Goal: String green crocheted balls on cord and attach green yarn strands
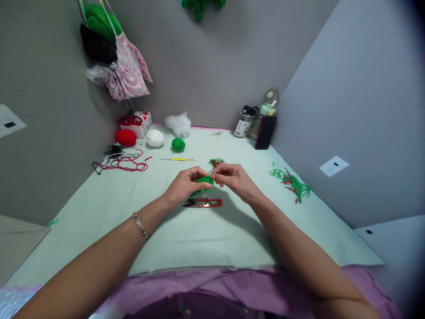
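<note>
Between thumb and fingers my left hand (186,185) holds a green crocheted piece (205,180), partly covered by the fingers. My right hand (232,178) is pinched at the right edge of that piece; what is between its fingertips, perhaps a strand, is too small to make out. Just below the hands, red-handled thread snips (203,203) lie on the table with the blades to the left. Behind my right hand sits a small heap of green and red yarn pieces (216,163). A yellow-handled crochet hook (178,159) rests farther back, touching neither hand.
Toward the back left stand red (126,137), white (155,138) and green yarn balls (178,144), near loose tangled yarn (124,161) and white stuffing (179,124). A phone (265,132) leans by a pen cup (244,122) at the back right. Green and red scraps (294,184) lie right.
</note>
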Action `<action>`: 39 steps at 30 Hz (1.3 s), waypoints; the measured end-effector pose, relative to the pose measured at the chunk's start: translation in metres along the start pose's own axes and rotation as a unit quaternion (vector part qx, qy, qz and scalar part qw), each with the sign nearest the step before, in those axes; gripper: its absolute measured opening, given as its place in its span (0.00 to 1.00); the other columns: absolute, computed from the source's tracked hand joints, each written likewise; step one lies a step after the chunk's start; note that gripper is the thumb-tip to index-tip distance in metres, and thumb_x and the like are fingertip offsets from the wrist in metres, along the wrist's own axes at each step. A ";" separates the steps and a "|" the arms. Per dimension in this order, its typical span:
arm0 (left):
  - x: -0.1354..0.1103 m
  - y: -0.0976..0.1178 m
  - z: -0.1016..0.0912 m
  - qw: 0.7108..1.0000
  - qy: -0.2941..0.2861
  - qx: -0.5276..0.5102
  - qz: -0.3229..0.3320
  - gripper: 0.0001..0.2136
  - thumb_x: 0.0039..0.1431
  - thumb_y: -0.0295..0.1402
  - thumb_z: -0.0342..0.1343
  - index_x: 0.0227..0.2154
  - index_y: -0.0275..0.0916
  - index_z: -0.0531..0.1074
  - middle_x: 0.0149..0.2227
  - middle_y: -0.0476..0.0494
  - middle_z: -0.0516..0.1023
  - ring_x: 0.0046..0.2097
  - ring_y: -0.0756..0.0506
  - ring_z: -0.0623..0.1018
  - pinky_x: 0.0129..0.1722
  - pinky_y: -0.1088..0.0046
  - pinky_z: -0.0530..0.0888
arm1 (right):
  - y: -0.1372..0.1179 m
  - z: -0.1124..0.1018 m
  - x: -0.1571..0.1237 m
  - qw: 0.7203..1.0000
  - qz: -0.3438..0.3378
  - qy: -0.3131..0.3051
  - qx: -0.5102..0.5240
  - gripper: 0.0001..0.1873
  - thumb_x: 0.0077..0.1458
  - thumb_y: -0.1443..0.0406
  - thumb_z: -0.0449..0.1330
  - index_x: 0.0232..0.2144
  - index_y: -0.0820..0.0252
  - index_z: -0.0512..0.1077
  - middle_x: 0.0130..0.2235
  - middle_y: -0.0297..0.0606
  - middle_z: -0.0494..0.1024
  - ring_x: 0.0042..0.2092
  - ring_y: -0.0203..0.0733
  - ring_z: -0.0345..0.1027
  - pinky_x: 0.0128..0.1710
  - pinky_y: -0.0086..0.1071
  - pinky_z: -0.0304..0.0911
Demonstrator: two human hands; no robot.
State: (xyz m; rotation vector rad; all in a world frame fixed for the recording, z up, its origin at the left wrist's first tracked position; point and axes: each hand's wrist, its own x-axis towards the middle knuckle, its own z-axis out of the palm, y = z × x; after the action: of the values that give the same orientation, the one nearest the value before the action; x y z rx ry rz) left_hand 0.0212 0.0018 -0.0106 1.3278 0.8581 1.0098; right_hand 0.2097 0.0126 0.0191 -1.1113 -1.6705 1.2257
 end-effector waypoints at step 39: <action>0.001 0.009 -0.016 0.988 -0.035 -0.136 -0.063 0.13 0.52 0.39 0.69 0.39 0.40 0.81 0.41 0.43 0.81 0.43 0.46 0.78 0.52 0.64 0.71 | 0.013 -0.041 0.006 0.958 -0.052 -0.119 -0.255 0.11 0.59 0.60 0.61 0.38 0.60 0.78 0.34 0.38 0.80 0.34 0.39 0.70 0.35 0.32 0.63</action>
State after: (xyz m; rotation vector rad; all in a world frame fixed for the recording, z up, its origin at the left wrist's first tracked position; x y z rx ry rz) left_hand 0.0055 0.0083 -0.0030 1.0583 0.7146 0.9390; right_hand 0.2480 0.0325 0.0167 -1.1836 -2.2843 0.9077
